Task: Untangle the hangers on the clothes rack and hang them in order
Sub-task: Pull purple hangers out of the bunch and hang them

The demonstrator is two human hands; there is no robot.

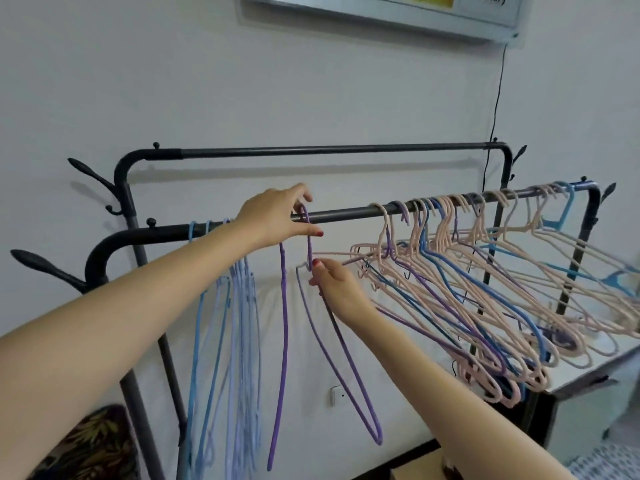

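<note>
A black clothes rack has a front rail [349, 213] and a higher back rail [311, 150]. A purple hanger [284, 341] hangs at the middle of the front rail; my left hand [277, 216] pinches its hook at the rail. My right hand [337, 289] grips the neck of the purple hanger just below. To the left, several blue and lilac hangers [239, 341] hang straight in a row. On the right, a tangled bunch of pink, blue and purple hangers [485, 306] slants off the rail.
Black coat pegs [45, 268] stick out at the rack's left end. A white table [595, 362] stands under the tangled bunch at right. A patterned cushion [93, 445] lies at bottom left. A black cable [495, 109] runs down the wall from a framed panel.
</note>
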